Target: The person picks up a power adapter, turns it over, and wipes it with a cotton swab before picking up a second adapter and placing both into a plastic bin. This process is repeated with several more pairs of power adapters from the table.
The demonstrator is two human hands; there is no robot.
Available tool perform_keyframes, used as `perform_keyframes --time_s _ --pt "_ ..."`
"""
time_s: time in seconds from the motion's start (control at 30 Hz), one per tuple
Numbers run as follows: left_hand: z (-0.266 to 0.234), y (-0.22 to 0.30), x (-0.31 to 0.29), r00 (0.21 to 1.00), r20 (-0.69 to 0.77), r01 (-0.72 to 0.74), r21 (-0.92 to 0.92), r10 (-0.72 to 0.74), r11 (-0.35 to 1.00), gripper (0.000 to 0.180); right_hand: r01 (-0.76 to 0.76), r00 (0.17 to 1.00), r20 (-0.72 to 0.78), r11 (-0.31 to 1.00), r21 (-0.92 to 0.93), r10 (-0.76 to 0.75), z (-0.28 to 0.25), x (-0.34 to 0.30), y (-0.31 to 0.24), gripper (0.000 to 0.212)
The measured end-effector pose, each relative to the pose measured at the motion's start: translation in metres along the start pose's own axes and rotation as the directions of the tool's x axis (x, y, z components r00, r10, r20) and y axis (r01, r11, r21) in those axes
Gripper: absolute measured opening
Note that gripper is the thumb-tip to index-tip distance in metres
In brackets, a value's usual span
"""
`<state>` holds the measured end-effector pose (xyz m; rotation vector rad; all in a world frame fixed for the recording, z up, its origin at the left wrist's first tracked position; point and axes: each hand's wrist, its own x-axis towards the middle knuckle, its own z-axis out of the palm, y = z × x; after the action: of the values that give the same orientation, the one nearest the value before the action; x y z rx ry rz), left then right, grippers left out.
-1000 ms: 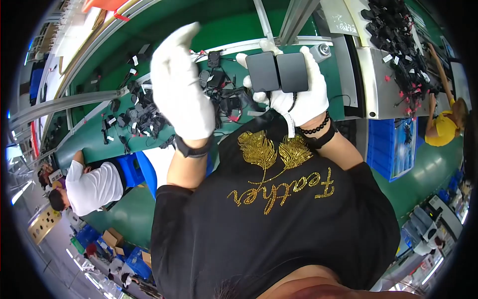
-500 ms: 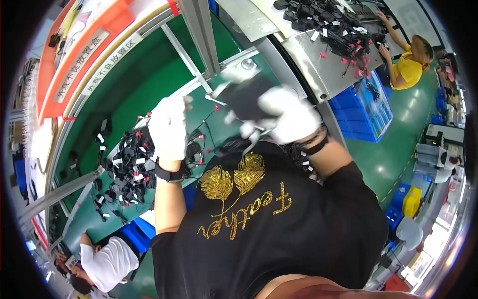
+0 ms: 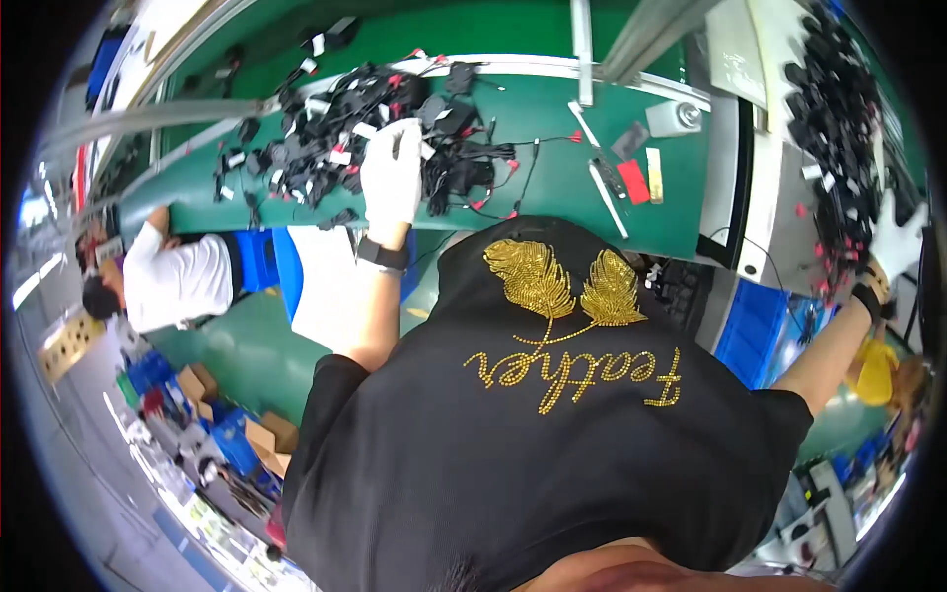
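Green bench top (image 3: pixel 552 187) runs across in front of me, and my left hand (image 3: pixel 392 178), white-gloved, rests palm-down with fingers loosely spread on the heap of black wired parts (image 3: pixel 345 138), gripping nothing I can make out. My right hand (image 3: pixel 900 245) is flung far right, open against a second black pile (image 3: pixel 838 128). Best to pinch a single part, since red leads tangle. Loose strips (image 3: pixel 617 183) lie close; a person in white (image 3: pixel 178 281) works left.

green workbench (image 3: pixel 552 178) | blue crates (image 3: pixel 755 331) | green floor (image 3: pixel 247 360)
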<state>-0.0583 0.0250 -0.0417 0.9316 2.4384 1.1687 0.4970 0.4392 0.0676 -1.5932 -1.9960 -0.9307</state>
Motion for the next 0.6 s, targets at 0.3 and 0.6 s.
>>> perform_keyframes --time_s 0.3,0.6 --pt "0.017 -0.014 -0.046 0.956 0.235 -0.264 0.417 0.178 0.869 0.039 0.104 0.929 0.368 0.973 -0.206 -0.021 0.162 -0.094 -0.035 0.066" --pt "0.081 -0.031 -0.026 0.824 0.552 -0.497 0.598 0.127 0.629 0.037 -0.019 0.998 0.060 0.995 0.095 0.013 0.105 -0.068 -0.090 0.064"
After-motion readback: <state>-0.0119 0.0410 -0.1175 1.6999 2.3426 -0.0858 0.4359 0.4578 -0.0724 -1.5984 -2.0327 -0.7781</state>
